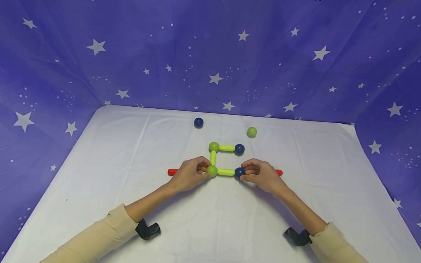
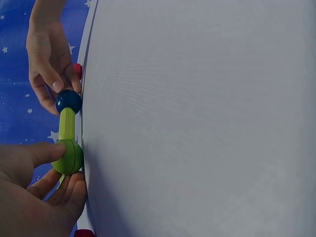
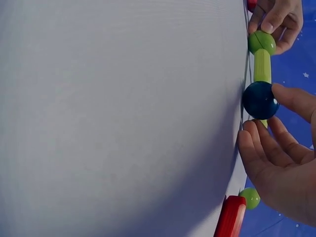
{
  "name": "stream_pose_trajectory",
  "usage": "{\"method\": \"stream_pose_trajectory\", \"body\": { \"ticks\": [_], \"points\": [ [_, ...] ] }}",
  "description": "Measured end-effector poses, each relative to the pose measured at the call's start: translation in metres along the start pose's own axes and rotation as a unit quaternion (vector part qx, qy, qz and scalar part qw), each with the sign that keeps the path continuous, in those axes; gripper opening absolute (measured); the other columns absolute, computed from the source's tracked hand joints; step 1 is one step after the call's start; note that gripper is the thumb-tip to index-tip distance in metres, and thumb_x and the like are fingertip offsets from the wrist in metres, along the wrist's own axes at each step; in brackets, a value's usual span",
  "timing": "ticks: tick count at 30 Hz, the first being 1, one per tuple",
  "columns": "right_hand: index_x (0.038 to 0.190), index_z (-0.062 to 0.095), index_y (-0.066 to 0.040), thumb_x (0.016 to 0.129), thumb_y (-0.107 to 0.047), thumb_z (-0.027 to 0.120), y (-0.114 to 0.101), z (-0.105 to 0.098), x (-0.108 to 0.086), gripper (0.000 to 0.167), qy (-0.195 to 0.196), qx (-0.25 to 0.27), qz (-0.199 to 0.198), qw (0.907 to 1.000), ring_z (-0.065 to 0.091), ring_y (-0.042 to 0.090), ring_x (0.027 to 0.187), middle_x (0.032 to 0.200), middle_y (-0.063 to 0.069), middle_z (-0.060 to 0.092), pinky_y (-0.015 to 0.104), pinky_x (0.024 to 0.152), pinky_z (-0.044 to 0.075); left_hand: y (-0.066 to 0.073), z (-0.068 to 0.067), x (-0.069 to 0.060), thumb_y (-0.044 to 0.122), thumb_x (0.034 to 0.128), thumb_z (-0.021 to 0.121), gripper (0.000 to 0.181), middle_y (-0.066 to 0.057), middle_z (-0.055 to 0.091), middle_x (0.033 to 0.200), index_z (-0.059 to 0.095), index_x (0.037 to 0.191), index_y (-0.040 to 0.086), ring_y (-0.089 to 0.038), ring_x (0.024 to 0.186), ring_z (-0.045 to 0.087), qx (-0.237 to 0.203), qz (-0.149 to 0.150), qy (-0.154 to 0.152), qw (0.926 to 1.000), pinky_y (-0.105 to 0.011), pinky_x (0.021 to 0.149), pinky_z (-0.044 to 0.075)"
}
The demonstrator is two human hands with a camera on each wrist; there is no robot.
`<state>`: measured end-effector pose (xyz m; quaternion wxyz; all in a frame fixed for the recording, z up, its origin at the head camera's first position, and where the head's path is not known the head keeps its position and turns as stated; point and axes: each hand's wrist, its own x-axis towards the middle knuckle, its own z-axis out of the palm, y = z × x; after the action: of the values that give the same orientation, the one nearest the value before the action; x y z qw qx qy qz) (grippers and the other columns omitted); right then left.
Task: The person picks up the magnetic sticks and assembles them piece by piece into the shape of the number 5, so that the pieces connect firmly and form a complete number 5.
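Note:
My left hand (image 1: pixel 191 174) pinches the near green ball (image 1: pixel 212 171) between thumb and fingers; the left wrist view shows the thumb on this ball (image 2: pixel 67 157). My right hand (image 1: pixel 264 176) holds the near blue ball (image 1: pixel 239 172), its thumb touching the ball (image 3: pixel 260 100) in the right wrist view. A yellow-green rod (image 1: pixel 226 172) joins these two balls. Another rod (image 1: pixel 213 158) runs from the near green ball to a far green ball (image 1: pixel 214 147), and a third rod (image 1: pixel 226 148) links that to a far blue ball (image 1: pixel 239 149). The side between the blue balls has no rod.
A loose blue ball (image 1: pixel 198 123) and a loose green ball (image 1: pixel 251 132) lie toward the back of the white table (image 1: pixel 205 226). Red rods lie beside the hands, one at the left (image 1: pixel 172 172) and one at the right (image 1: pixel 279 172), each partly hidden.

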<state>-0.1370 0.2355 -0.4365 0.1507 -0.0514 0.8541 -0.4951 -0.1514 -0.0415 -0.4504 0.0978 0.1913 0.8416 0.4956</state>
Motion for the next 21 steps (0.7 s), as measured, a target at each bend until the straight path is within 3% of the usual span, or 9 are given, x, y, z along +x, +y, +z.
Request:
{"method": "stream_pose_trajectory", "body": {
  "ticks": [4, 13, 21],
  "points": [
    [0.121, 0.064, 0.0, 0.087, -0.012, 0.077, -0.002, -0.005, -0.004, 0.038, 0.008, -0.027, -0.011, 0.9995, 0.066, 0.024, 0.103, 0.114, 0.011, 0.069, 0.033, 0.087, 0.054, 0.001, 0.0, 0.0, 0.001, 0.0842, 0.077, 0.026, -0.005, 0.07, 0.1, 0.066, 0.108, 0.0, -0.016, 0.091, 0.066, 0.002, 0.001, 0.001, 1.0, -0.028, 0.082, 0.055],
    [0.12, 0.067, -0.001, 0.088, -0.012, 0.077, -0.001, -0.033, -0.014, 0.035, 0.072, -0.095, -0.043, 0.9919, 0.062, 0.034, 0.113, 0.12, 0.014, 0.067, 0.047, 0.097, 0.049, -0.001, 0.001, 0.001, 0.001, 0.0843, 0.077, 0.027, -0.006, 0.07, 0.1, 0.066, 0.109, 0.0, -0.016, 0.091, 0.066, 0.003, 0.001, 0.0, 1.0, -0.027, 0.081, 0.055],
    [0.126, 0.065, -0.001, 0.09, -0.018, 0.076, 0.014, -0.061, -0.024, 0.041, 0.083, -0.124, -0.013, 0.9887, 0.053, 0.043, 0.125, 0.129, 0.018, 0.062, 0.056, 0.105, 0.04, -0.002, 0.0, 0.001, 0.001, 0.0843, 0.077, 0.026, -0.006, 0.07, 0.099, 0.066, 0.108, 0.0, -0.016, 0.091, 0.066, 0.005, 0.004, 0.001, 1.0, -0.027, 0.081, 0.055]
  ]
}}
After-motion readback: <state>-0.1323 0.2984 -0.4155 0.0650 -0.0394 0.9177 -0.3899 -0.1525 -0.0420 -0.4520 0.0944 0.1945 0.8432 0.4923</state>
